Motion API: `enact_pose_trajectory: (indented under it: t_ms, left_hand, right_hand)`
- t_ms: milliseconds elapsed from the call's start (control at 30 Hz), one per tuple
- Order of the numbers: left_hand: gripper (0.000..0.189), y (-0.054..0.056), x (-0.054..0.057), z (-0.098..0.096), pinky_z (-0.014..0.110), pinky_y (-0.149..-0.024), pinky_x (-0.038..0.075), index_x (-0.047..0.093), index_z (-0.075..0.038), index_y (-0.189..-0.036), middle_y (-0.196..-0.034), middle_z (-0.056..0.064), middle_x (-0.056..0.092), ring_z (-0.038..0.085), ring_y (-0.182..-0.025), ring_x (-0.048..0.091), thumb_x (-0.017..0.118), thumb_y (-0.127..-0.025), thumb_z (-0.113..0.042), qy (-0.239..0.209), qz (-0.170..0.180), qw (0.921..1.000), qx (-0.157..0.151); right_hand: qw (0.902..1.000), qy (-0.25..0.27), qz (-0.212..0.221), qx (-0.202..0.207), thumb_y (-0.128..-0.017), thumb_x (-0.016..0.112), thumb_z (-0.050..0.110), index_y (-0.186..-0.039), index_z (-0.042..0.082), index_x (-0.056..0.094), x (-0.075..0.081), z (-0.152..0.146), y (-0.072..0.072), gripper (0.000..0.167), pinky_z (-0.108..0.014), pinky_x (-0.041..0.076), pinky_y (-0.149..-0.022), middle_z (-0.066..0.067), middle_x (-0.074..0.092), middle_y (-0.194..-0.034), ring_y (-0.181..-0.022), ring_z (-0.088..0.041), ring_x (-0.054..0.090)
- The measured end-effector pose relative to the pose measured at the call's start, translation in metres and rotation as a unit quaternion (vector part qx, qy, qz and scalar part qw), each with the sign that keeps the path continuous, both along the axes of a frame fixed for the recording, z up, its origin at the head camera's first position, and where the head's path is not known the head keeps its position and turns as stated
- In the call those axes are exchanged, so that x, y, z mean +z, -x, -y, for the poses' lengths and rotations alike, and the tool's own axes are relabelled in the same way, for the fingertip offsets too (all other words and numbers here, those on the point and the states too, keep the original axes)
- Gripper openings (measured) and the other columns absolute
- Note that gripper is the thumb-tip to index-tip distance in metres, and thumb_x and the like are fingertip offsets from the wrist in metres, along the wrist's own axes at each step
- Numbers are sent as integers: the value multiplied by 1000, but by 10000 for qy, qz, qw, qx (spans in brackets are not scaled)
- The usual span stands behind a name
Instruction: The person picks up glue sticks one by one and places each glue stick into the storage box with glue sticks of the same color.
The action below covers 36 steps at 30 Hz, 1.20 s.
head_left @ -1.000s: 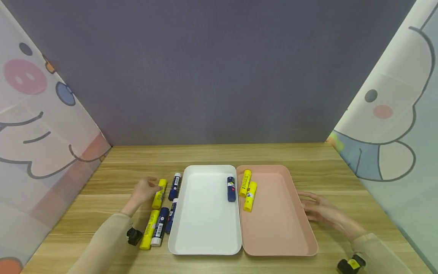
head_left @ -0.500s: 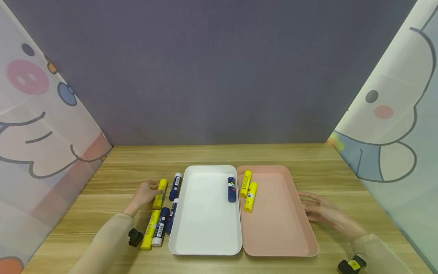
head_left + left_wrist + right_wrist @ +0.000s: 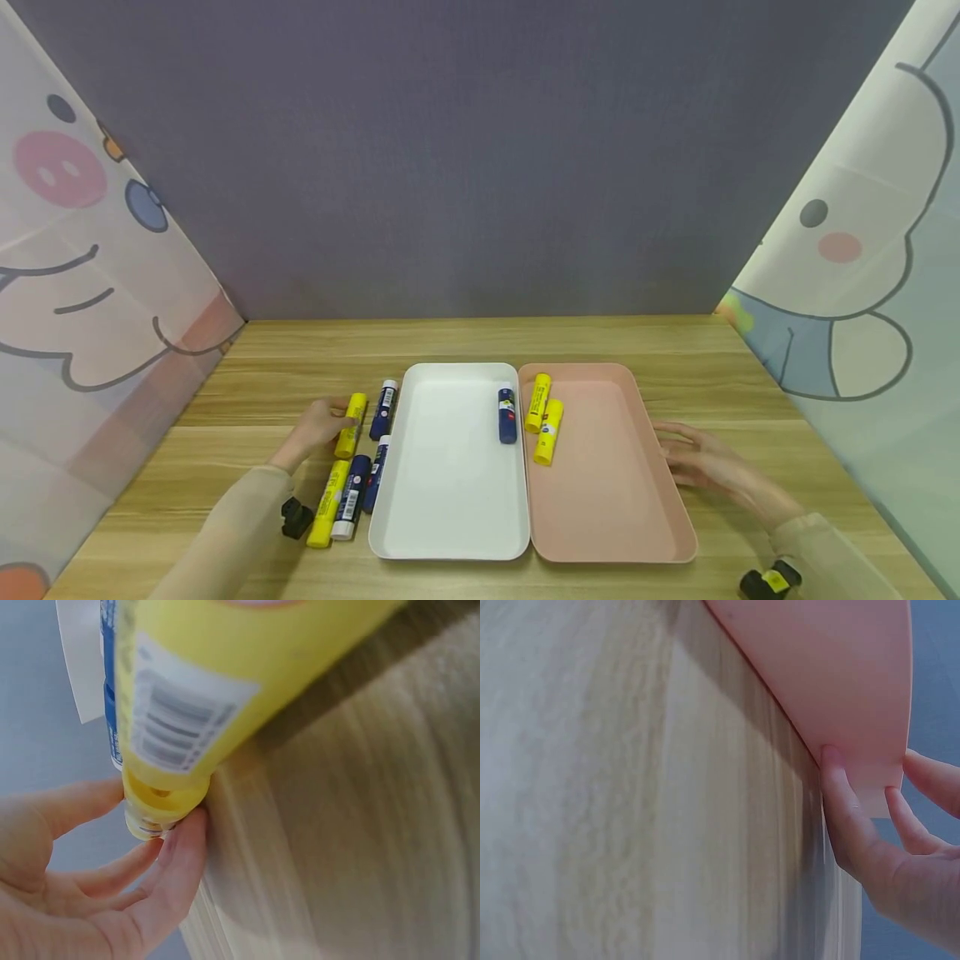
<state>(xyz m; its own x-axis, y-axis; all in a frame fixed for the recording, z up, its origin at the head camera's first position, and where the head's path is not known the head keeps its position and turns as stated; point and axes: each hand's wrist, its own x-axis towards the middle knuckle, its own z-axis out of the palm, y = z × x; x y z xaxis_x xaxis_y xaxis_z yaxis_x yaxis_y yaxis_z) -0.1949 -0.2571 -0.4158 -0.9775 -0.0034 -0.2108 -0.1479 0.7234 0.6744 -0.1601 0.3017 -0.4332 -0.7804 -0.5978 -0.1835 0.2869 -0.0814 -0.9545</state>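
**Left hand (image 3: 315,425) gripped yellow stick (image 3: 356,407); right hand (image 3: 701,458) touched pink tray (image 3: 600,500)**

Gripped stick lay on the worktop (image 3: 480,340), left of the white tray (image 3: 450,492), pinched between thumb and fingers. Right hand's fingers were extended, tips against the pink tray's outer right wall. Second yellow stick (image 3: 327,504) lay just nearer the person, roughly in line with the gripped one; its barcode showed in the left wrist view. Three navy sticks (image 3: 351,496) lay between the yellow ones and the white tray. Trays sat side by side. White tray held one navy stick (image 3: 507,421) near its right wall; pink tray held two yellow sticks (image 3: 548,432), staggered, near its left wall. Dark panel (image 3: 480,167) behind, cartoon panels (image 3: 840,183) on both sides.
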Motion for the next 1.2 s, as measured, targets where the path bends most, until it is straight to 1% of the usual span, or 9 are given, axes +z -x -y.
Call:
enact_pose_trajectory:
  t_ms: [167, 367, 567, 767, 867, 933, 1200]
  left_hand:
    - [44, 0, 0, 0, 37, -65, 53, 43, 19, -116, -108, 35, 50, 28, -82, 57, 54, -82, -7, 0, 117, 9999, 6]
    - [43, 1, 1, 0, 33, -60, 52, 43, 20, -115, -94, 26, 56, 20, -70, 55, 53, -82, -5, -119, 172, 9998, 26]
    - [44, 0, 3, 0, 34, -61, 53, 42, 20, -116, -95, 27, 55, 21, -72, 56, 53, -82, -5, -151, 227, 9996, -3]
    - [44, 0, 2, 0, 33, -57, 53, 41, 22, -115, -87, 24, 57, 19, -66, 56, 52, -81, -4, -244, 161, 9996, -53]
    - [44, 0, 2, 1, 33, -58, 53, 41, 21, -116, -89, 24, 57, 19, -67, 57, 53, -81, -5, -285, 182, 9994, -5]
    - [44, 0, 3, 1, 34, -59, 53, 41, 21, -116, -91, 26, 56, 21, -68, 57, 53, -82, -5, -312, 192, 9993, -31]
    - [47, 1, 6, 2, 38, -66, 53, 37, 20, -120, -100, 30, 53, 27, -80, 58, 51, -84, -7, -436, 377, 9983, 100]
  right_hand:
    - [10000, -22, -66, 27, -91, 44, 2, -120, 26, 46, 0, 0, 0, 38, -32, 47, -85, -1, 59, -111, -100, -15, 56]
    - [10000, 24, -68, 27, -91, 43, 1, -119, 27, 47, -1, 0, 0, 38, -31, 47, -84, -1, 59, -111, -100, -15, 56]
    - [10000, 35, -66, 28, -91, 43, 2, -116, 29, 49, -2, 1, 0, 38, -30, 47, -84, 2, 59, -110, -100, -13, 56]
    - [10000, 20, -11, -34, -91, 44, 2, -116, 29, 49, -1, 0, -1, 37, -31, 47, -84, 2, 59, -110, -100, -14, 57]
    - [10000, 18, -1, -41, -91, 44, 2, -116, 29, 48, -1, 0, -1, 37, -31, 48, -84, 2, 59, -110, -100, -14, 57]
    - [10000, 38, -15, -18, -91, 44, 2, -116, 28, 48, -1, 0, 0, 37, -31, 47, -84, 1, 59, -110, -100, -15, 57]
    - [10000, 37, -25, -3, -91, 43, 2, -117, 28, 47, -1, 0, 0, 37, -32, 47, -84, 1, 58, -111, -100, -15, 56]
